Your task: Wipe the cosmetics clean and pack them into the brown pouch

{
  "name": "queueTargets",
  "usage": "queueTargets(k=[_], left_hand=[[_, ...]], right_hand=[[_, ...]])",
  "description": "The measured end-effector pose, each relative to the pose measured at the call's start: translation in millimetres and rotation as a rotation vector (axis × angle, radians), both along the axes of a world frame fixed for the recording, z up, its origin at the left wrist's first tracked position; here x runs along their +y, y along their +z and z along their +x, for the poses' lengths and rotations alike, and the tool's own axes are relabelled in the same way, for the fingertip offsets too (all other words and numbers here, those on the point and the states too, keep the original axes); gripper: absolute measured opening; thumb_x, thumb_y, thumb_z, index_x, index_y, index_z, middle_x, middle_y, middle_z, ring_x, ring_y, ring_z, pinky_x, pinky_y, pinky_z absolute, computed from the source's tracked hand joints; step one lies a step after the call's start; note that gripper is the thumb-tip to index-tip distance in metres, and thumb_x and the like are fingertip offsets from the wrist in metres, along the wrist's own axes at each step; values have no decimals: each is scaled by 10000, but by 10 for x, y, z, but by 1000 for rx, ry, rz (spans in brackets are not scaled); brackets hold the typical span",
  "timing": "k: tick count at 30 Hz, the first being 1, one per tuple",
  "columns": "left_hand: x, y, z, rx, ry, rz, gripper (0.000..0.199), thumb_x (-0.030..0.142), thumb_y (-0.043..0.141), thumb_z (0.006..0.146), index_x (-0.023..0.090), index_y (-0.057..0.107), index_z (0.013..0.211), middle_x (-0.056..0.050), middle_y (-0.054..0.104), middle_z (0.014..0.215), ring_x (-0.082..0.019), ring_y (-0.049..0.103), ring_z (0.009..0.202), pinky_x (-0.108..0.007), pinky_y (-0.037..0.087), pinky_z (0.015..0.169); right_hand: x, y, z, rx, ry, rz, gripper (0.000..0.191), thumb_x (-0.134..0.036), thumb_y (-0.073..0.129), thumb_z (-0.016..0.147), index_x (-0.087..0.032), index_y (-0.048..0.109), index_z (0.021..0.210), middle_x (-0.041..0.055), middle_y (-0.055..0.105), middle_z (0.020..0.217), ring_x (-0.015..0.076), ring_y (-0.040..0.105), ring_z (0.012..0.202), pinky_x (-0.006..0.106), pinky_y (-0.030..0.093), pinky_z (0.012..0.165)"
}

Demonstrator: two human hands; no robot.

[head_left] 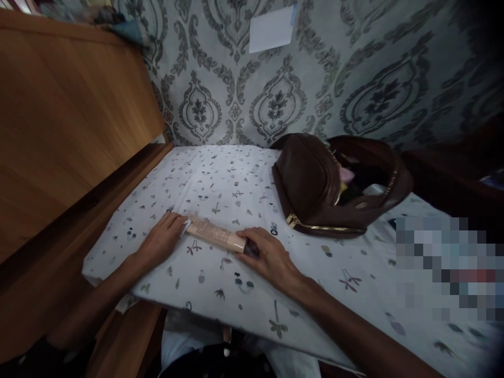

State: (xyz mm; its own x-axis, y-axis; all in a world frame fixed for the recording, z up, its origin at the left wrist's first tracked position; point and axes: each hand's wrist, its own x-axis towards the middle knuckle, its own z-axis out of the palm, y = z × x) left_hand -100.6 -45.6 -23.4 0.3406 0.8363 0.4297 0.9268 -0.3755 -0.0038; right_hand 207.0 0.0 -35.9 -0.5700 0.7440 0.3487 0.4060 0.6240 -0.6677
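Note:
A beige tube (214, 234) with small print and a dark cap lies slantwise low over the white patterned cloth (212, 178). My right hand (270, 257) grips its capped end, fingers on top and thumb below. At the tube's other end is my left hand (161, 239), its fingers bent together around something white, perhaps a tissue, that touches the tube. Most of that white piece is hidden under the fingers.
An open brown bag (311, 178) with gold zips stands at the back right, several items inside. Wooden furniture (79, 100) borders the left side. A patterned wall with a white paper (272, 30) rises behind. The right edge is pixelated.

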Motion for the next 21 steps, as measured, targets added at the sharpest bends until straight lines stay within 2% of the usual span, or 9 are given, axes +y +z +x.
queueTargets(k=[4,7,12,14,16,18,21], left_hand=[[-22,13,14,27,32,-20,235,159,407,1008,157,588,1158,-112,619,997,-259,596,938,-396,556,794],[-35,64,167,16,9,23,252,146,395,1010,140,565,1195,-113,611,990,-257,587,934,-388,552,792],[-95,181,748,-16,-220,86,233,172,408,1027,166,511,1236,-99,624,1080,-227,589,993,-353,555,842],[-101,209,977,49,-343,129,265,145,400,1025,135,484,1276,-126,638,1103,-239,591,1017,-383,555,868],[-84,211,1115,100,-410,162,308,106,386,1015,85,454,1315,-162,649,1107,-255,594,1035,-414,553,886],[-57,190,1133,123,-410,178,319,98,394,1008,51,451,1318,-183,654,1098,-263,600,1017,-426,554,876],[-26,138,963,124,-328,160,309,113,429,1001,64,483,1301,-176,648,1095,-270,600,996,-431,554,862]], right_hand=[[-10,-5,8,5,1,-44,322,-309,712,844,-251,636,1152,68,701,1084,245,655,975,381,526,834],[-17,36,-9,-2,-28,-83,292,-324,709,846,-236,646,1117,67,707,1056,239,659,935,378,523,822],[-19,85,-29,-10,-40,-113,231,-253,734,805,-215,666,1023,51,707,957,219,650,866,352,511,791],[-14,74,-23,2,-38,-100,235,-214,723,796,-212,663,1023,48,709,957,213,650,865,345,509,785],[-8,55,-15,1,-35,-78,224,-180,711,785,-206,660,1002,43,709,946,210,650,856,338,508,775],[-2,41,-11,-6,-40,-63,213,-189,724,778,-200,660,981,42,707,923,211,650,839,335,509,758],[0,38,-14,-6,-42,-63,243,-222,756,773,-203,662,996,46,709,924,215,656,834,332,512,747]])
